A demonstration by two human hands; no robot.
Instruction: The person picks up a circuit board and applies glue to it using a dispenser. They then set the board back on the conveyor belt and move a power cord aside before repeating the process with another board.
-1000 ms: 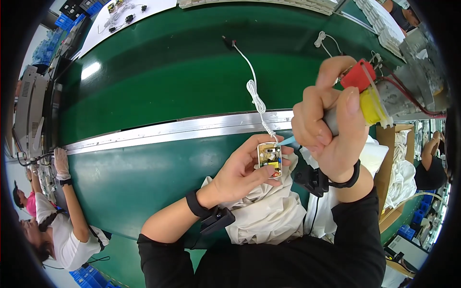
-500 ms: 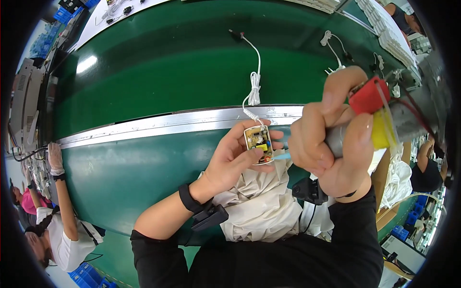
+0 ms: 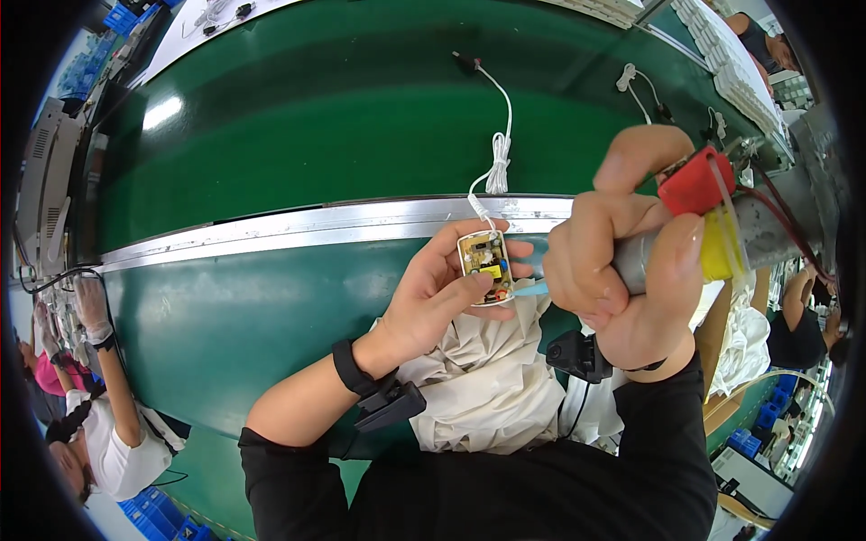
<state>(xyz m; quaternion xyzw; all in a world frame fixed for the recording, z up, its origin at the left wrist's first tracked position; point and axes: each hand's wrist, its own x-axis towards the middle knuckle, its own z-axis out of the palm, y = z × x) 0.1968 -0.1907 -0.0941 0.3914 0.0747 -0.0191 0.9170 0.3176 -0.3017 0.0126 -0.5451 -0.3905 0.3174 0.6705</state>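
Note:
In my left hand (image 3: 419, 307) lies a small white adapter case with its inside showing, a circuit board (image 3: 484, 257) with a yellow component on it. My left thumb presses on the board's lower edge, while the fingers support the case from behind. My right hand (image 3: 613, 270) is wrapped around a thick grey tube-shaped dispenser (image 3: 780, 203) with yellow tape and a red switch block (image 3: 696, 182). Its pale blue tapered nozzle (image 3: 531, 289) reaches the lower right corner of the board. A bundled white cable (image 3: 499, 164) runs from the case's top across the metal rail.
Beyond the metal rail (image 3: 343, 225) lies a green belt (image 3: 343, 135), with another white cable (image 3: 626, 79) on it. Cream cloth (image 3: 487, 388) covers my lap. A co-worker's gloved hand (image 3: 91, 307) is at far left. A cardboard box (image 3: 722, 410) stands at right.
The cable's bundle and dark plug end have shifted right on the green belt, and the other cable too. My hands hold nearly the same pose. The co-worker's gloved hand moved slightly left.

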